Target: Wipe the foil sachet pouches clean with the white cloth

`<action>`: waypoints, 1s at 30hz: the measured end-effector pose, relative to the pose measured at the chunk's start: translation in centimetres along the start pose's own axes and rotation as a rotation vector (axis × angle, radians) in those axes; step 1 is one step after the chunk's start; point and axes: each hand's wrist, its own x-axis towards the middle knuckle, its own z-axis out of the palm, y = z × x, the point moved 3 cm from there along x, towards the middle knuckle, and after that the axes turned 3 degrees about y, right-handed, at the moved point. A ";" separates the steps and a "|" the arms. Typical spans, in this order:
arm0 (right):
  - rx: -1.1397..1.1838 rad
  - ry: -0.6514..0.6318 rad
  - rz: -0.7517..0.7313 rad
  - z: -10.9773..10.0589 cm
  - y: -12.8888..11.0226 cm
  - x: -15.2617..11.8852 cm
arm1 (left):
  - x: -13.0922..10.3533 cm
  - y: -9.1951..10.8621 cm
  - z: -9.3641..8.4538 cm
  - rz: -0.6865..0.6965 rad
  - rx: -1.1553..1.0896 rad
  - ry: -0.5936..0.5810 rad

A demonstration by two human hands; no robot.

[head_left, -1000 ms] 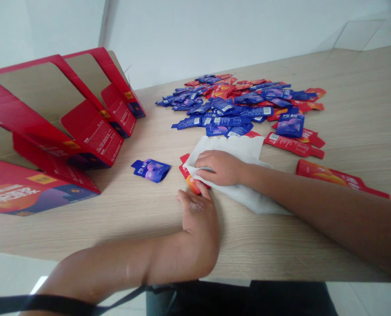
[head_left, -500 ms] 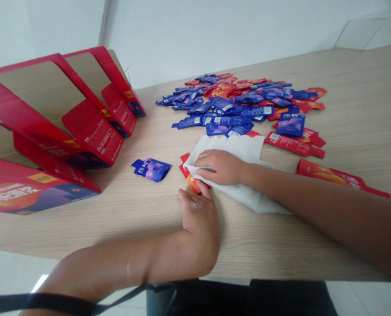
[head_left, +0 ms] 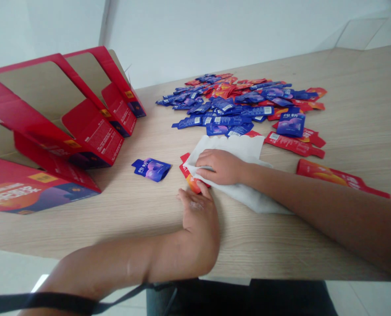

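A red pouch (head_left: 191, 180) with an orange print lies flat on the table, partly covered by a white cloth (head_left: 244, 193). My right hand (head_left: 220, 166) presses down on that cloth over the pouch, its fingers curled round a fold. Just below, my left hand (head_left: 199, 207) rests with bent wrist and fingers apart, one fingertip touching the pouch's near edge. To the left lies a single blue pouch (head_left: 152, 170) with a purple print, touched by neither hand.
Red open-topped boxes (head_left: 93, 131) stand along the left side. Behind the cloth spreads a heap of blue and red pouches (head_left: 226, 105). Another red pouch (head_left: 330, 174) lies beyond my right forearm. The wooden table's (head_left: 132, 224) near edge runs close to my body.
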 end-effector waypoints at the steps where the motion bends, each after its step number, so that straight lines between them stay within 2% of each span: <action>1: 0.000 -0.002 0.001 0.0 0.0 0.0 | 0.0 0.0 0.0 0.000 -0.006 0.004; 16: 0.011 0.001 -0.010 0.1 0.1 0.0 | 0.0 -0.2 -0.4 -0.020 -0.060 0.021; 24: 0.012 -0.005 -0.010 0.1 0.1 0.0 | -0.1 0.0 -0.2 -0.004 0.000 0.028; 30: 0.009 -0.015 -0.002 0.1 0.1 0.0 | -0.1 -0.1 -0.3 -0.035 -0.080 0.044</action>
